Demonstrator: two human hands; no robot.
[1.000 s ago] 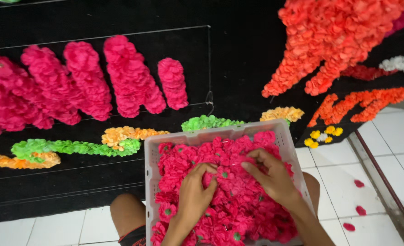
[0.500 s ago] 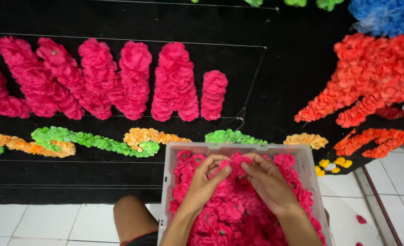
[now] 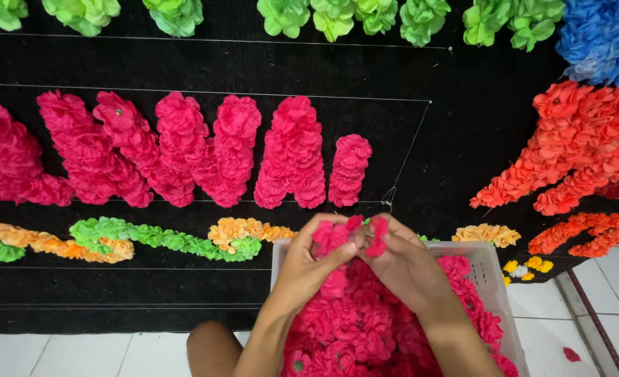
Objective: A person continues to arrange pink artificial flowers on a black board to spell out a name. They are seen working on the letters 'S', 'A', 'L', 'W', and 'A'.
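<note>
Both hands meet above the far end of a white bin [image 3: 492,274], fingers curled in around pink paper flowers [image 3: 339,236]. The left hand [image 3: 314,258] closes thumb and fingers on a small clump of them, with more pink hanging below its palm. The right hand [image 3: 402,264] pinches another pink piece just beside it, so that the two hands touch or nearly touch at the fingertips. Neither hand is spread; each is closed on the flowers it holds.

The held flowers sit just over the bin's far rim, at the near edge of a black board [image 3: 463,139]. The bin below is heaped with more pink flowers [image 3: 358,328], which hide its floor; only its right wall and far corners show. The person's knee [image 3: 215,349] shows left of the bin, over white floor tiles [image 3: 79,352].

On the board, just beyond the hands, stand tall pink letter shapes [image 3: 292,157] built of the same flowers, running to the left edge. Below them a wavy strip of orange and green flowers [image 3: 149,241] lies left of the hands. A small orange clump [image 3: 486,234] sits right of the hands, near the bin's far corner. Further right are orange-red shapes [image 3: 582,146] and small yellow flowers [image 3: 529,265]. Along the top edge runs a row of green flowers [image 3: 337,15], with a blue mass [image 3: 603,35] in the top right corner. A loose pink petal [image 3: 571,354] lies on the tiles to the right.
</note>
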